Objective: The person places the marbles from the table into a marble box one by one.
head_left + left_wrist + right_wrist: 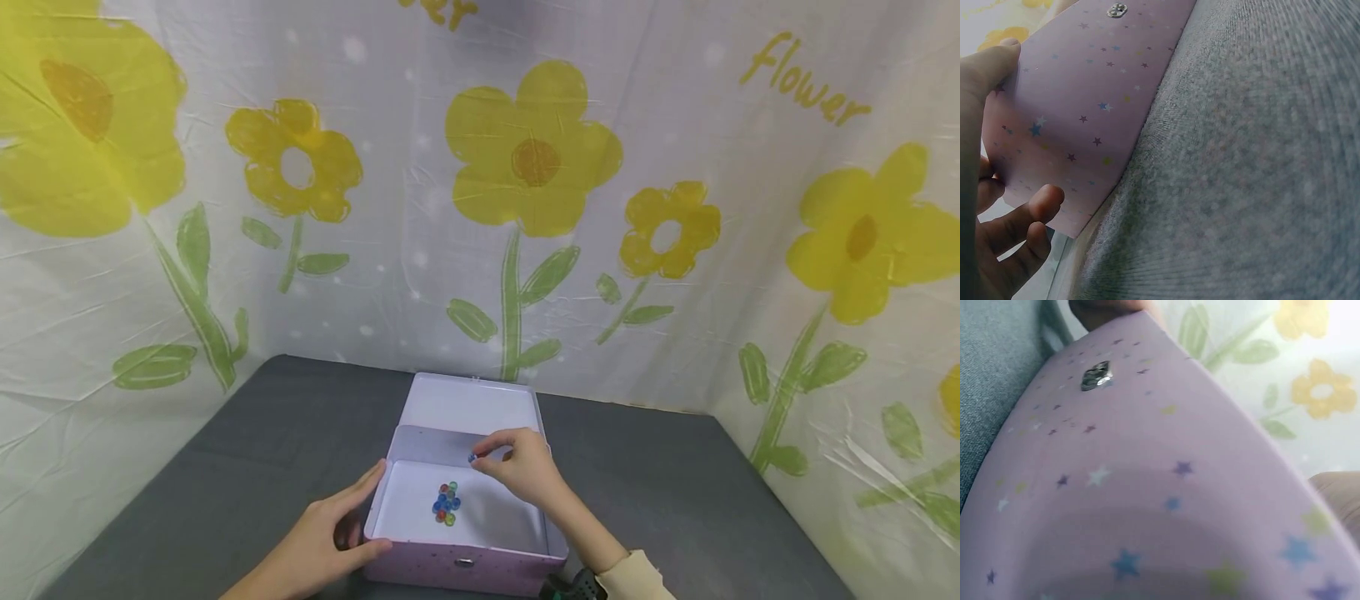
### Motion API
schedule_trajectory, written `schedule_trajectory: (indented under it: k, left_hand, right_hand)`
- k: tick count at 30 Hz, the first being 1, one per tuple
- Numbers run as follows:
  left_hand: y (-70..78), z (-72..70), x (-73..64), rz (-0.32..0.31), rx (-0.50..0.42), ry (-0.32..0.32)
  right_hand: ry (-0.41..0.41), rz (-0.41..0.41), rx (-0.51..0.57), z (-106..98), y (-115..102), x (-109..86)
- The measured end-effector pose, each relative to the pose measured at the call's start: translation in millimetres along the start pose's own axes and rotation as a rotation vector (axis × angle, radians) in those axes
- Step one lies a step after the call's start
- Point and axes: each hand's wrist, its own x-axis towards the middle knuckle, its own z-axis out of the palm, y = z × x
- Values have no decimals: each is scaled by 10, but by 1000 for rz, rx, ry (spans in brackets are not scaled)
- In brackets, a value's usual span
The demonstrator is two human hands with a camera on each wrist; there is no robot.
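Note:
A pink box with a star print (pixel 465 567) stands with its lid (pixel 472 402) raised behind it. On its white inner floor lies a cluster of small glassy marbles (pixel 446 503) in red, blue and green. My left hand (pixel 330 533) holds the box's left side, thumb at the front corner and fingers along the side wall. Above the box's back part, my right hand (pixel 521 467) pinches a blue marble (pixel 472 457) between thumb and forefinger. The wrist views show mostly the starred front wall (pixel 1085 94) and its metal clasp (pixel 1096 375); the marbles are hidden there.
The box rests on a dark grey cloth-covered table (pixel 652 492). A white curtain (pixel 405 250) painted with yellow flowers surrounds the table at the back and sides. A dark wrist strap (pixel 573 586) sits below the right sleeve, beside the box's front right corner.

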Motion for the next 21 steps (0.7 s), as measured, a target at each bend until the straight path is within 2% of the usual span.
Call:
schedule_trajectory:
  k: [8,21]
  left_hand:
    - [-5,3,1,14,9,6]
    - [-25,1,-3,41,18,19]
  right_hand:
    - [-44,23,-29,100,10,25]
    - [-145,27,-176,155,63,1]
